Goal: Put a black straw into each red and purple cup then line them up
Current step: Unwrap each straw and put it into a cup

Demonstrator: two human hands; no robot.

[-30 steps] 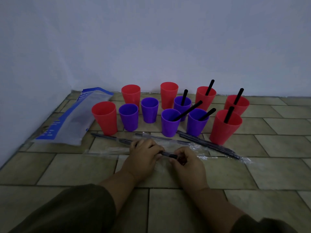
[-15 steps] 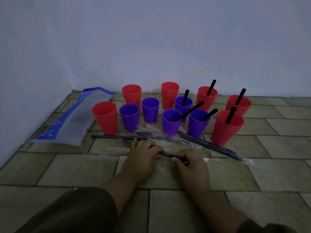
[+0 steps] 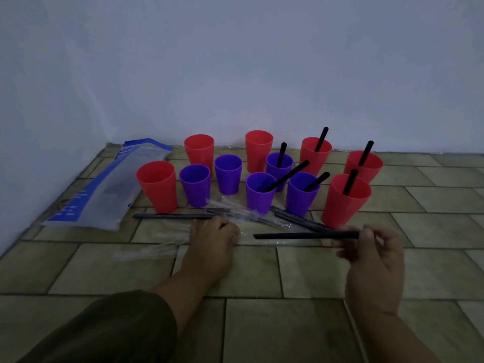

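Tiled floor [image 3: 262,271] by a white wall [image 3: 235,61]: six red cups [image 3: 157,189] and five purple cups [image 3: 195,189] stand clustered, the six on the right each holding one of the black straws [image 3: 321,138], the five on the left without. Wrapped straws [image 3: 301,220] lie before them, with a blue bag [image 3: 99,189] at far left. Right hand [image 3: 372,255] pinches one end of a bare straw [image 3: 301,235], held level in front of the cups; left hand [image 3: 212,239], fingers curled, holds a clear wrapper [image 3: 157,251] down on the floor.

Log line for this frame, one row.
right hand: pinches black plastic straw, off floor | left hand: holds clear plastic wrapper | five plastic cups lack straws
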